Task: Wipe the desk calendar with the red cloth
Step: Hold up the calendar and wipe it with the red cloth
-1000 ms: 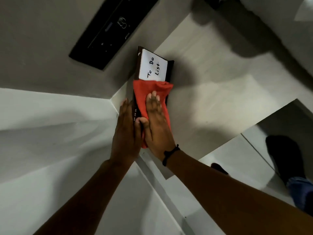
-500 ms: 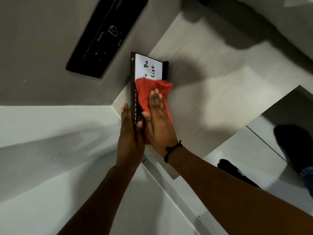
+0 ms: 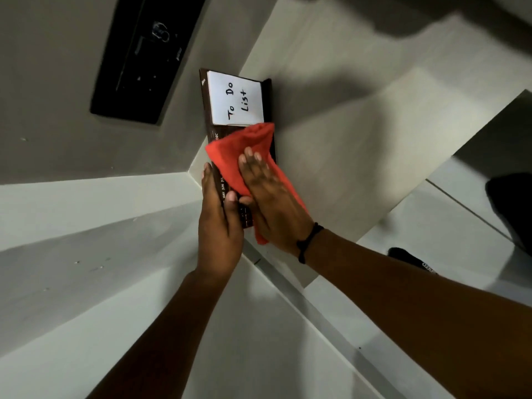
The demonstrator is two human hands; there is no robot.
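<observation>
Both forearms bare, no sleeves; thin black cord bracelet on right wrist; short, unpainted nails on fingers

Open tabletop right of desk calendar, bare and wide, free for passing. Left side tight: calendar's long edge sits close to grey wall, black panel mounted on wall far-left. Near end of calendar blocked by left hand clasping its left edge and right hand flat on red cloth over the face. Far end with white To Do List card uncovered, reachable from right. Near-right past table edge: floor, dark foot there.
</observation>
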